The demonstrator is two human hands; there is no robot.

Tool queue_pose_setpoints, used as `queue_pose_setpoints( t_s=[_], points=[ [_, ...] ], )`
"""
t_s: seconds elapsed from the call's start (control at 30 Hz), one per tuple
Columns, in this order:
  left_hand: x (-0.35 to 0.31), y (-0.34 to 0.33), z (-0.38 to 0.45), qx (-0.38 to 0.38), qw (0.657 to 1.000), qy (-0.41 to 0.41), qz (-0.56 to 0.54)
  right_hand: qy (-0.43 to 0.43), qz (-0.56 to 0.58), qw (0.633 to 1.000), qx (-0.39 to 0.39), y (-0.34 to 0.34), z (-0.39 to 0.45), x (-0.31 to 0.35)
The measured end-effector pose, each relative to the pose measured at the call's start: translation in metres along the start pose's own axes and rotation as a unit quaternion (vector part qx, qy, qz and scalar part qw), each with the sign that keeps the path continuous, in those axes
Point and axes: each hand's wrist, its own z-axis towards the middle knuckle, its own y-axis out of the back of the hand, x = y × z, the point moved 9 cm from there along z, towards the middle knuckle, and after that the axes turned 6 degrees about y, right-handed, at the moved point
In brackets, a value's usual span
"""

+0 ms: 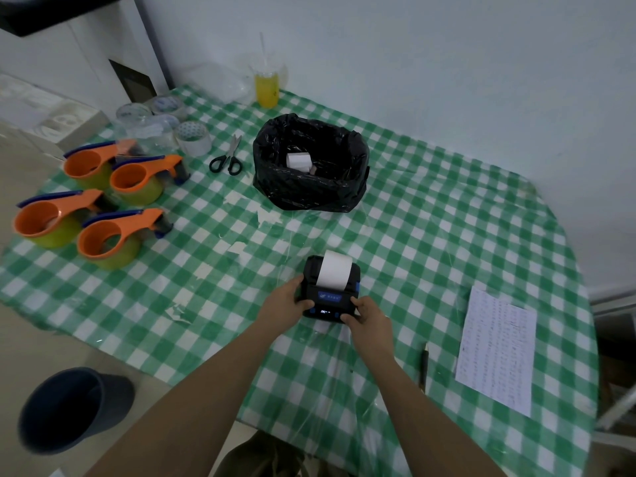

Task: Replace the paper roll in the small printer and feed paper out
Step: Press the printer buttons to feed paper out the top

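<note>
A small black printer (329, 297) with a blue label and a lit display sits on the green-checked tablecloth (447, 235) near the table's front. A strip of white paper (334, 270) curls up and back out of its slot. My left hand (287, 299) grips the printer's left side. My right hand (366, 316) holds its front right corner, thumb on the button panel. Behind the printer, a container lined with a black bag (311, 166) holds a white paper roll (298, 161).
Several orange tape dispensers (99, 204) and clear tape rolls (172, 125) fill the left side. Scissors (228, 156) lie beside the bag. A yellow drink cup (267, 85) stands at the back. A printed sheet (495, 349) and a pen (424, 366) lie right. A dark bin (69, 407) stands on the floor.
</note>
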Motion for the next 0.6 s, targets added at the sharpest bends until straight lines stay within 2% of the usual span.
queue_pose_setpoints(
  t_s=[0.6],
  points=[
    [-0.0008, -0.0003, -0.001, 0.007, 1.0, -0.002, 0.007, -0.006, 0.005, 1.0, -0.003, -0.0003, -0.0003, -0.0005]
  ],
)
